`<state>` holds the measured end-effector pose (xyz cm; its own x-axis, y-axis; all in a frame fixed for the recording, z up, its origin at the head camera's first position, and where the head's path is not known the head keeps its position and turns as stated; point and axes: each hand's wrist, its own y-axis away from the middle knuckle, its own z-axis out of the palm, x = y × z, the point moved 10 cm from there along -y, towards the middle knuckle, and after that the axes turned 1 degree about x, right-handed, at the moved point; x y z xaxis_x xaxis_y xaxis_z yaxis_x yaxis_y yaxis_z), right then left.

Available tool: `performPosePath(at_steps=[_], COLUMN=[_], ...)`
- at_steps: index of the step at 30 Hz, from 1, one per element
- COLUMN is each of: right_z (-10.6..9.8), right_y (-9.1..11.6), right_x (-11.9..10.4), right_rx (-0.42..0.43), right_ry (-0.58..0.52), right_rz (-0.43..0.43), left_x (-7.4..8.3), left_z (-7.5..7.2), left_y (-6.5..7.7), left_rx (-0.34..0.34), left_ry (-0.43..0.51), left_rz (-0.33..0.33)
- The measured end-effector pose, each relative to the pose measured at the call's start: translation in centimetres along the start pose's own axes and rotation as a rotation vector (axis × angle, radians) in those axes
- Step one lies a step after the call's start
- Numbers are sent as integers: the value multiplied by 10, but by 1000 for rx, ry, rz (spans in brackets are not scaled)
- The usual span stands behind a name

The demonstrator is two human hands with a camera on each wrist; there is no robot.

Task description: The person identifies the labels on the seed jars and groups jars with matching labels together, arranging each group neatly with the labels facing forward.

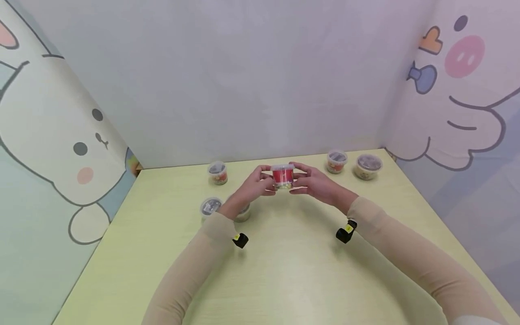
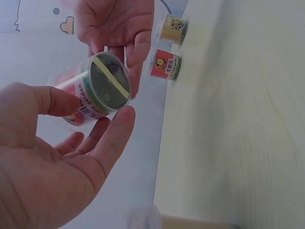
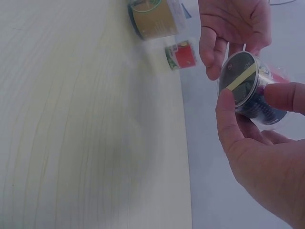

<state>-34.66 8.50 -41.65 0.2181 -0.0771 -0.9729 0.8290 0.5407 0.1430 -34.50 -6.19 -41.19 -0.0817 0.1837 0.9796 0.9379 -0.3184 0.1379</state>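
Above the far part of the table, a small clear plastic cup (image 1: 282,177) with a red printed label is held up between both hands. My left hand (image 1: 256,186) grips it from the left, thumb on the label in the left wrist view. From the other side my right hand (image 1: 318,184) grips it too, its thumb against the side in the right wrist view. The cup's dark round base (image 2: 110,81), crossed by a pale yellow strip, faces the wrist cameras. In the head view the translucent lid is on top.
Similar lidded cups stand on the pale table (image 1: 284,271): a red-labelled cup (image 1: 218,173) back left, another cup (image 1: 211,206) nearer, and one (image 1: 243,214) partly behind the left wrist. A red cup (image 1: 336,161) and a tan cup (image 1: 368,167) stand back right, before the wall (image 1: 243,90).
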Motion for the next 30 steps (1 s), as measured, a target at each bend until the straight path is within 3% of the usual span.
performPosePath(at_steps=[13, 24, 30], right_z=[1, 9, 8], right_y=[-3, -5, -4], right_x=[4, 8, 6], right_rx=[1, -65, -33], right_ry=[-3, 14, 58], right_rz=[0, -12, -7], left_x=[-5, -5, -1], left_z=[7, 4, 2], left_y=[4, 10, 10], left_rx=[-16, -1, 2], left_ry=[20, -9, -2], left_rz=[-4, 4, 33])
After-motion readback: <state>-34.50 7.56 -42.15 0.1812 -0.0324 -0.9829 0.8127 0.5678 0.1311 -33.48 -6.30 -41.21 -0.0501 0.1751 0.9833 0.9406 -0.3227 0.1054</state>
